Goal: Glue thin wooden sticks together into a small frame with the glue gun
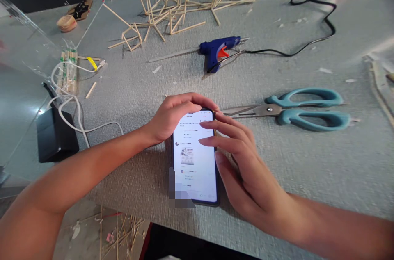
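A smartphone (197, 169) lies on the grey textured table near its front edge, its screen lit with a page of text and small pictures. My left hand (175, 114) curls around the phone's top end, thumb along the upper edge. Over the right side of the screen, my right hand (250, 161) has its fingers apart, two fingertips at the glass and the thumb beside the phone's right edge. Scissors with blue handles (278, 110) lie just right of the phone, blade tips partly hidden behind my right fingers.
A blue hot glue gun (217, 51) lies beyond the phone, its black cord (331, 26) trailing right. Wooden stick frames (169, 14) stand at the back. On the left are a black box (55, 135), a white cable (80, 116) and bundled sticks (67, 71).
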Demonstrator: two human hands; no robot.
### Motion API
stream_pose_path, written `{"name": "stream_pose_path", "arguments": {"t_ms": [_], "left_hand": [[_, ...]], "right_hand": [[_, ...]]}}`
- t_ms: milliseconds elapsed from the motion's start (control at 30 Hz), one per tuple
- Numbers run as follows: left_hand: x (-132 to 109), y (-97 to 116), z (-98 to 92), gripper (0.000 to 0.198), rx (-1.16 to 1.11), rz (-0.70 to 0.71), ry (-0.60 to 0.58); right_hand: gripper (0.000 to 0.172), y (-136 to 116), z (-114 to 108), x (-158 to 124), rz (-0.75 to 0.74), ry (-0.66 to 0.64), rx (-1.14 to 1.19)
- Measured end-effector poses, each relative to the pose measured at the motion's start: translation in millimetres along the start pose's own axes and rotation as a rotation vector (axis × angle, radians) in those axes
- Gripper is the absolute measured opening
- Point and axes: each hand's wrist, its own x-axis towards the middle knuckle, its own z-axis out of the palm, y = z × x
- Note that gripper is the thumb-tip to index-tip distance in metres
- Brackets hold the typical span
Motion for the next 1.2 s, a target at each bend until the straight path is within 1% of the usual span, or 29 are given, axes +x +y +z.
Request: {"name": "stream_pose_path", "arguments": {"t_ms": [800, 1200], "left_hand": [[0.5, 0.0, 0.5, 0.022, 0.004, -0.002, 0.001], [0.8, 0.7, 0.3, 0.02, -0.005, 0.009, 0.004]], "right_hand": [[0.048, -1.1, 1.1, 0.2, 0.007, 0.007, -0.001], [0.043, -1.5, 0.9, 1.0, -0.001, 0.005, 0.001]]}}
